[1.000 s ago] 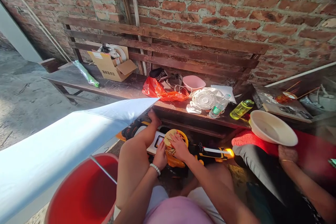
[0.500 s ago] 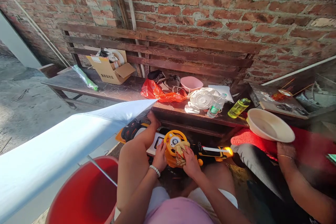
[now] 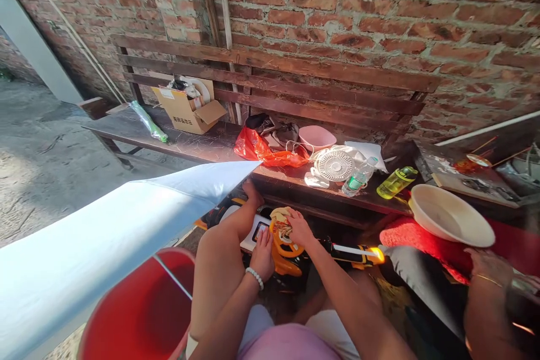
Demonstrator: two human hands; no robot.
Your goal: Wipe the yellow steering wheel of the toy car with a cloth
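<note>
A yellow toy steering wheel [image 3: 291, 248] belongs to a yellow, white and black ride-on toy [image 3: 287, 267] between my legs. My right hand [image 3: 300, 227] is closed on a tan and red cloth [image 3: 280, 218], pressed to the wheel's far left rim. My left hand [image 3: 262, 256] rests at the wheel's left side, close to a small dark panel; its fingertips are together, and whether they grip the toy cannot be made out. Right of the wheel lies a black and yellow part with a white strip [image 3: 352, 253].
On the wooden bench [image 3: 202, 146] sit a cardboard box [image 3: 181, 112], red bag [image 3: 270, 152], pink bowl [image 3: 317, 137], fan [image 3: 335, 166] and bottles. A person's hand [image 3: 491, 264] is beside a cream basin [image 3: 451, 216]. A red tub [image 3: 139, 309] and pale-blue canopy [image 3: 126, 225] are left.
My right hand has carried the cloth from the wheel's right side to its far left rim. The wheel looks turned. The view has shifted, and the other person's hand sits lower by the basin.
</note>
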